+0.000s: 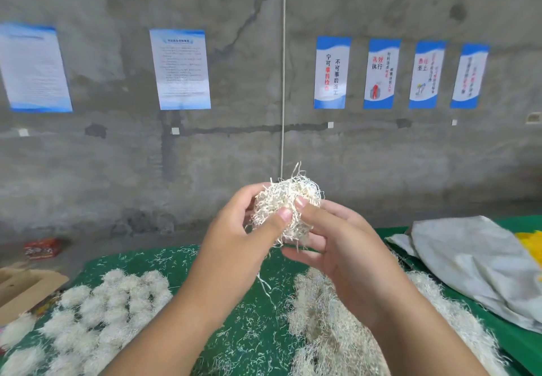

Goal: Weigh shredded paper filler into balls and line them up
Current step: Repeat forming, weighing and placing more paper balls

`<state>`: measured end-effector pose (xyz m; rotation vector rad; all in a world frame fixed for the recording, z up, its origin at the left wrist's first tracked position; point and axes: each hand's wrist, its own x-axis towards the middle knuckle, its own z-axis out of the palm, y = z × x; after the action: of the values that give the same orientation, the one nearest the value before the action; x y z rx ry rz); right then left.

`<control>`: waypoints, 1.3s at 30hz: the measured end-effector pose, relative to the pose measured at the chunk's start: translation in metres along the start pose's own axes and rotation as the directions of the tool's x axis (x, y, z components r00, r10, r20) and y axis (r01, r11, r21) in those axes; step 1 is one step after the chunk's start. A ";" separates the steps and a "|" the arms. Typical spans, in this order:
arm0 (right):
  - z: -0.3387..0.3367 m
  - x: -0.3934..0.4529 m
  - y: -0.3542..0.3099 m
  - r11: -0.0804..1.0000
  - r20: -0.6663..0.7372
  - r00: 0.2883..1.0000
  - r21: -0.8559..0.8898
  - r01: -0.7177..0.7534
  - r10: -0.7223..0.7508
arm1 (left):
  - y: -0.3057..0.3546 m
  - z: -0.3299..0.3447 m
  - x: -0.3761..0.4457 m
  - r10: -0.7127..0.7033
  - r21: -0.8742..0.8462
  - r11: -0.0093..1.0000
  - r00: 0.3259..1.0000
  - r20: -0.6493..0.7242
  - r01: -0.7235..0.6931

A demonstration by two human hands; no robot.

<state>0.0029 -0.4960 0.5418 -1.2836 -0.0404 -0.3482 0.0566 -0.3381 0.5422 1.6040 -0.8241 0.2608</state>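
A loose ball of cream shredded paper (289, 197) is held up in front of me, above the green table (246, 326). My left hand (237, 229) grips its left side, thumb pressed on the front. From the right, my right hand (337, 235) cups it, with the thumb tip pinching the front. Several finished paper balls (96, 311) lie grouped on the table at lower left. A large heap of loose shredded paper (337, 331) lies at lower right, partly hidden by my right forearm.
A grey cloth sack (475, 261) lies on the table at right, with something yellow (531, 243) beside it. Cardboard (26, 290) sits at the left edge. Stray paper shreds litter the green surface. A concrete wall with posters stands behind, a thin cord (283, 82) hanging down it.
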 end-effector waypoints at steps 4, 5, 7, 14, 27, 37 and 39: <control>0.005 0.001 -0.008 1.000 0.002 1.000 -0.003 0.019 -0.019 | 0.006 -0.002 0.006 0.052 -0.001 0.999 0.998 -0.036 -0.052; 0.007 0.001 -0.010 1.000 0.002 1.000 -0.010 0.020 -0.020 | 0.007 -0.002 0.007 0.053 -0.003 0.999 0.998 -0.043 -0.053; 0.008 0.001 -0.011 1.000 -0.005 1.000 -0.014 0.019 -0.019 | 0.007 -0.003 0.008 0.033 -0.013 0.999 0.998 -0.045 -0.034; 0.005 0.000 -0.004 0.999 -0.017 1.000 -0.036 0.003 -0.003 | 0.007 0.001 0.003 0.019 0.001 1.000 1.000 -0.010 -0.019; -0.004 -0.004 0.018 0.995 0.039 0.998 -0.086 0.044 -0.041 | -0.014 0.005 -0.002 -0.036 0.103 0.994 0.993 -0.114 0.048; -0.015 -0.005 0.042 0.992 0.017 0.992 -0.043 -0.122 0.123 | -0.028 -0.015 -0.019 -0.121 0.292 0.956 0.948 0.295 0.031; -0.014 -0.006 0.050 0.979 0.057 0.980 -0.088 -0.186 0.192 | -0.034 -0.015 -0.020 -0.104 0.331 0.943 0.960 0.259 0.013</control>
<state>0.0092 -0.4959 0.4899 -1.3685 0.0407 -0.1453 0.0680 -0.3172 0.5074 2.0060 -0.9794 0.1377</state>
